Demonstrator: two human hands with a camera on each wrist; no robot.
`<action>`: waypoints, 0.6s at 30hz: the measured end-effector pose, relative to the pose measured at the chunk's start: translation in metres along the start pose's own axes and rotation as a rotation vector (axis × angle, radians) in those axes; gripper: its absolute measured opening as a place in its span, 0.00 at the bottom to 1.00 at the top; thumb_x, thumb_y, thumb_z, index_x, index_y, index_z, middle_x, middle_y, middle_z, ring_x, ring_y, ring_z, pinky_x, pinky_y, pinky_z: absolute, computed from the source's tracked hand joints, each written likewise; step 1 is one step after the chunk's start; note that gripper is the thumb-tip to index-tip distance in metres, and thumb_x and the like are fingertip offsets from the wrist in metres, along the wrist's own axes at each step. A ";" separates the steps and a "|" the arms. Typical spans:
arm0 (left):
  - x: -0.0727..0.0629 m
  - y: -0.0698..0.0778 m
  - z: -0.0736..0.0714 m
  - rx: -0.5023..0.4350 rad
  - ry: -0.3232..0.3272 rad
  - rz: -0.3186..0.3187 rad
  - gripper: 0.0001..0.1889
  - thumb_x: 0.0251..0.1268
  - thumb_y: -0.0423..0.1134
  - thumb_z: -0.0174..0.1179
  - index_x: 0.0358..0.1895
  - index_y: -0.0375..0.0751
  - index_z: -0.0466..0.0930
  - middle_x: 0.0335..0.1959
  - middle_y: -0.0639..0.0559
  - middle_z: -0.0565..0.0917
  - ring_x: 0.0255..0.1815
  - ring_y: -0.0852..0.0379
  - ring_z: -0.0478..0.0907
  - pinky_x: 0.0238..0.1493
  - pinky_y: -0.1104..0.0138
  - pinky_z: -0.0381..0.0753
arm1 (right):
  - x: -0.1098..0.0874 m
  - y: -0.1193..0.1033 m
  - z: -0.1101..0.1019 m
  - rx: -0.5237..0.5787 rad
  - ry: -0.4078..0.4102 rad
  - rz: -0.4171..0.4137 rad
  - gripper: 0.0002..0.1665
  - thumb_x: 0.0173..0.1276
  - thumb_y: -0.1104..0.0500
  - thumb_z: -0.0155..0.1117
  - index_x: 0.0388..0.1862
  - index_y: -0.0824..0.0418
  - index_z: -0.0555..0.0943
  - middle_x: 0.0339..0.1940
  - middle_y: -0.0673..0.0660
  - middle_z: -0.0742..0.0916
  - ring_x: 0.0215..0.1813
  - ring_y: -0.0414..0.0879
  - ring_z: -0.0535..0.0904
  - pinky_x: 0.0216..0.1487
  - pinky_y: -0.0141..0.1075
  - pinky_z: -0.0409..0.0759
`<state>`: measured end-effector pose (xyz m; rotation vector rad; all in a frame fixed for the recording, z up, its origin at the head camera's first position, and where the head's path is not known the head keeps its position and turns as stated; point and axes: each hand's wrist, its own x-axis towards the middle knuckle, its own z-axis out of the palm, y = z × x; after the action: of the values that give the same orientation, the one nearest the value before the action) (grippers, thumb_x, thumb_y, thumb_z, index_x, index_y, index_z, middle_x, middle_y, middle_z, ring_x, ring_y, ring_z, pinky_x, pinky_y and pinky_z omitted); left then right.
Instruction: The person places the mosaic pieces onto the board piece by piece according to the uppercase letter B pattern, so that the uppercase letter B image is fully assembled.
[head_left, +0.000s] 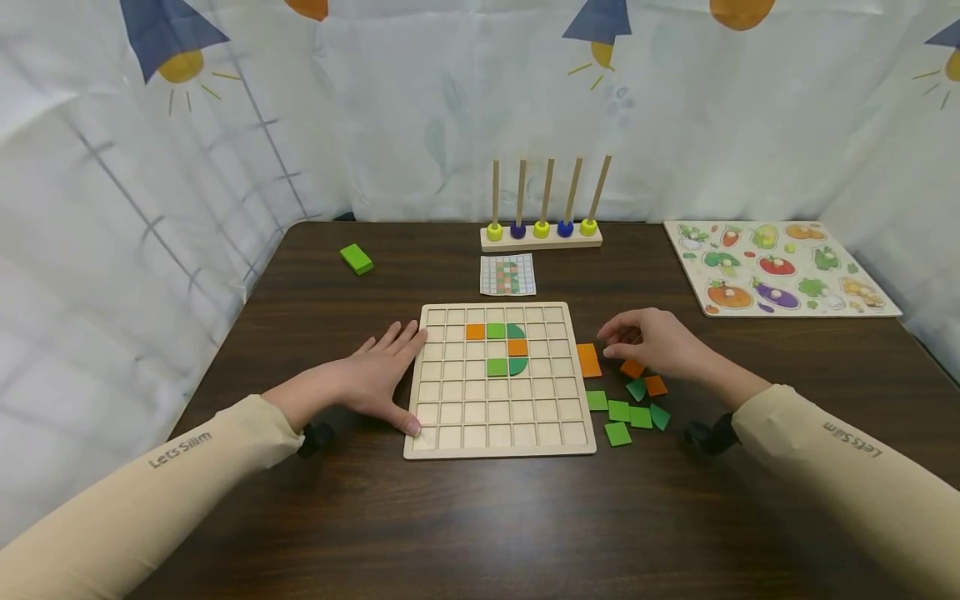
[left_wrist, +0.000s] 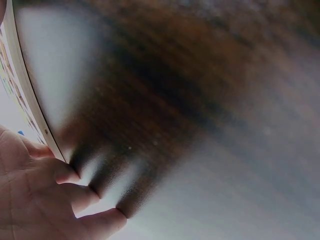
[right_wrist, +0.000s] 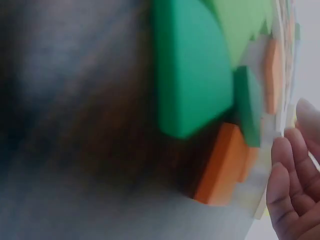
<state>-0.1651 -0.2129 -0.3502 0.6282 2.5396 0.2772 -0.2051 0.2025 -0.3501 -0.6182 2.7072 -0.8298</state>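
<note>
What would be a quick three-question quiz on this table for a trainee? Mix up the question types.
1. How many pieces sit in the cells of the grid board?
2. True or false: the small printed card lies between the grid board and the peg stand.
3. Multiple choice: what does the left grip touch?
A) the small printed card
B) the grid board
C) the peg stand

Key: 1. six; 2. true; 3. B.

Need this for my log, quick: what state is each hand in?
Left hand: open, touching the grid board.
Right hand: open, loosely curled, nothing visibly held.
</note>
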 end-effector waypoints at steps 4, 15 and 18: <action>0.000 -0.001 0.000 -0.002 -0.001 0.001 0.74 0.46 0.71 0.74 0.83 0.32 0.34 0.84 0.32 0.36 0.84 0.29 0.32 0.77 0.31 0.43 | 0.002 0.005 0.008 -0.013 -0.028 -0.015 0.14 0.70 0.60 0.70 0.53 0.62 0.86 0.41 0.54 0.88 0.40 0.44 0.83 0.43 0.39 0.82; 0.001 -0.001 0.001 0.000 -0.001 0.006 0.74 0.47 0.71 0.74 0.83 0.32 0.34 0.84 0.31 0.36 0.84 0.29 0.33 0.77 0.31 0.43 | 0.013 0.000 0.014 -0.055 -0.066 -0.032 0.12 0.72 0.61 0.68 0.52 0.64 0.85 0.38 0.54 0.88 0.37 0.44 0.81 0.39 0.37 0.80; 0.001 -0.002 0.000 0.001 0.000 0.008 0.74 0.47 0.71 0.74 0.83 0.32 0.34 0.84 0.31 0.35 0.84 0.29 0.33 0.77 0.31 0.43 | 0.015 -0.001 0.014 -0.049 -0.074 -0.027 0.11 0.72 0.61 0.68 0.50 0.64 0.85 0.37 0.54 0.88 0.35 0.43 0.80 0.37 0.36 0.79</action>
<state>-0.1663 -0.2138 -0.3514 0.6388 2.5382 0.2782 -0.2131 0.1886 -0.3621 -0.6829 2.6652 -0.7343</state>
